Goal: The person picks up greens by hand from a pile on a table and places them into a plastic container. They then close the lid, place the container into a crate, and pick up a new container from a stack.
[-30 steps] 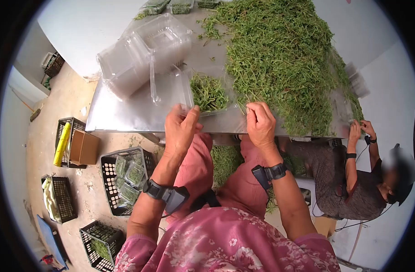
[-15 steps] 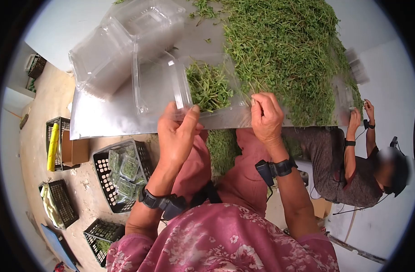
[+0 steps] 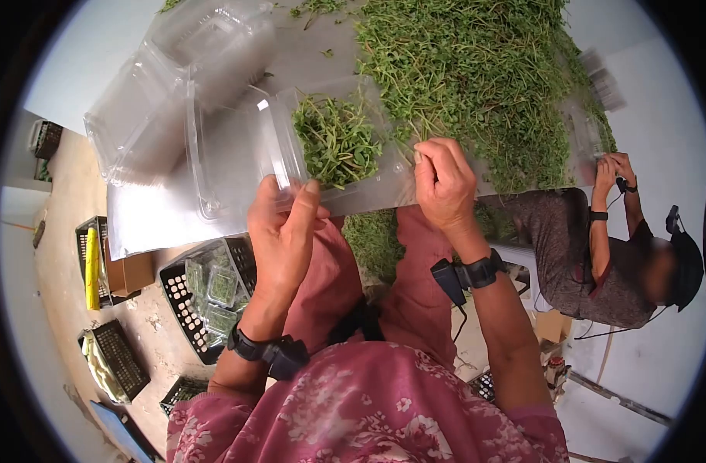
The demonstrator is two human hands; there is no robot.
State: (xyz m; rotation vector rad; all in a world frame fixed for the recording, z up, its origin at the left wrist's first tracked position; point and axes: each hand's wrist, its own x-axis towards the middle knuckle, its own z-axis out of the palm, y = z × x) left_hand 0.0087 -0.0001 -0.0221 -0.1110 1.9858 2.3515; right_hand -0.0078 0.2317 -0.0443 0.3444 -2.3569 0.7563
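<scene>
An open clear plastic box (image 3: 202, 166) lies on the metal table near its front edge, lid half to the left. Green sprigs (image 3: 339, 143) fill its right half. My left hand (image 3: 285, 224) pinches the front rim of the box near the hinge, thumb on top. My right hand (image 3: 445, 181) is closed at the box's right side, fingertips pressed together by a few thin stems. A large heap of greens (image 3: 476, 85) spreads over the table just beyond my right hand.
Stacked clear boxes (image 3: 129, 116) stand at the table's left. On the floor at left are black crates, one with packed boxes (image 3: 222, 287), another with a yellow roll (image 3: 93, 270). A co-worker (image 3: 600, 262) sits at right, hands by the table edge.
The view has shifted, so table and box appear farther left. Both my hands keep nearly the same hold. The co-worker's hands have come together.
</scene>
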